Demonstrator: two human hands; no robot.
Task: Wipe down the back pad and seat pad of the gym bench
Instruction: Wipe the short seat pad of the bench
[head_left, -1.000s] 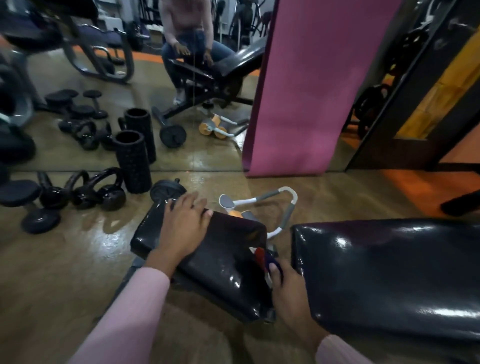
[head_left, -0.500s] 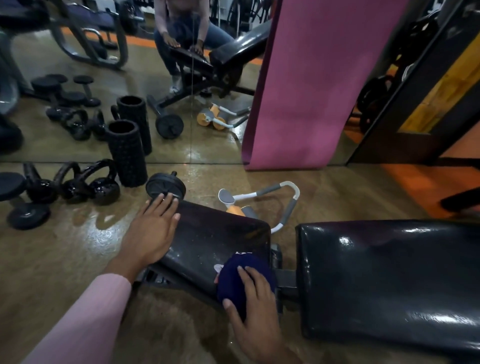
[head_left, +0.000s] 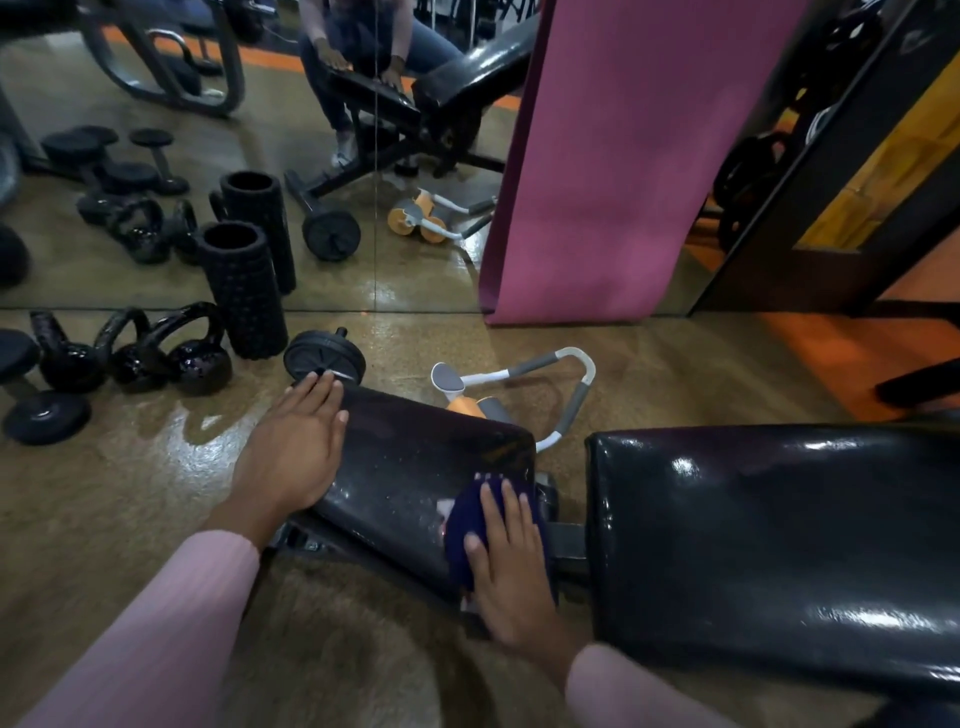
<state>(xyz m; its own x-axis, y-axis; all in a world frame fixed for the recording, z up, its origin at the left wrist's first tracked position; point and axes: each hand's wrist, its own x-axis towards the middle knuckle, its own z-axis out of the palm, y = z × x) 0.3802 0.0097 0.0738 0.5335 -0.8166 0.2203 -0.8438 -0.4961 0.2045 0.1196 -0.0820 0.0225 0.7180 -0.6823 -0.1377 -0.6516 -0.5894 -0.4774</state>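
seat pad (head_left: 415, 467), glossy black vinyl, rounded corners

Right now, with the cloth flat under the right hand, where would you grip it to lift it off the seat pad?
Probably the left edge of the dark blue cloth, pinched from above. It lies draped on the seat pad near the gap, the right hand pressing flat on it; the uncovered left part bulges clear of the fingers, free to gather.
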